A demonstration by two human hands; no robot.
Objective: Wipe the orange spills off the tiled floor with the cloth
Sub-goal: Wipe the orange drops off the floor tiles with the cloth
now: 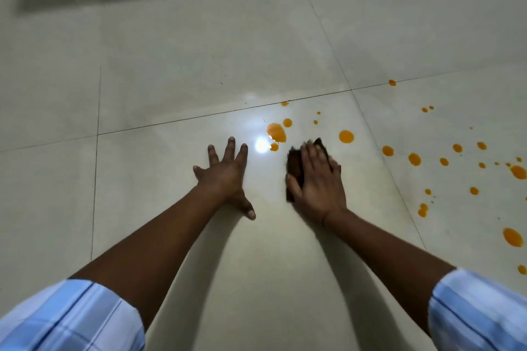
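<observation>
Right hand flat on cloth, pressing it to floor just near-right of biggest orange spill. Left hand splayed, empty, bracing. Use even pressure, push far-left in 1 stroke.

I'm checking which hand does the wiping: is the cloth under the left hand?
No, the dark cloth lies under the right hand, while the left hand rests flat on the bare tiled floor.

Dim scene; glare spot on glossy floor, right hand motion-blurred.
</observation>
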